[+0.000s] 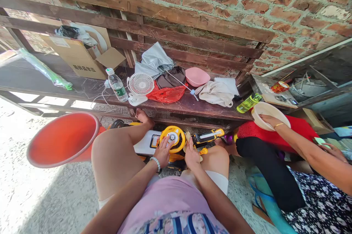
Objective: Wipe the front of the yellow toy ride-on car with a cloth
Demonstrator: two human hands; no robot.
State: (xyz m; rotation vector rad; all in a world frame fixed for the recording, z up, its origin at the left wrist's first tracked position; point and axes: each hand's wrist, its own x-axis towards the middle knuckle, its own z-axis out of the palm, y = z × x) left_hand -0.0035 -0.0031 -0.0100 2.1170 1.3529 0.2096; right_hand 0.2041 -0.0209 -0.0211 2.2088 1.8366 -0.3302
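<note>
A seated person steadies a plastic toy ride-on car (145, 144) between bare knees. The left hand (162, 152) curls round the rim of its round, glossy yellow steering wheel (173, 138). The right hand (191, 155), just right of the wheel, lies fingers-down; I cannot tell whether it grips anything. Behind the wheel, a dark wooden worktop (192, 107) carries a white slatted fan (141, 85). A hard twist could crack the thin plastic or tip the toy.

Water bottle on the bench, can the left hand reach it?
Probably yes. The left hand rests on the yellow steering wheel; the water bottle stands upright at the bench's front edge, with nothing standing between them.
</note>
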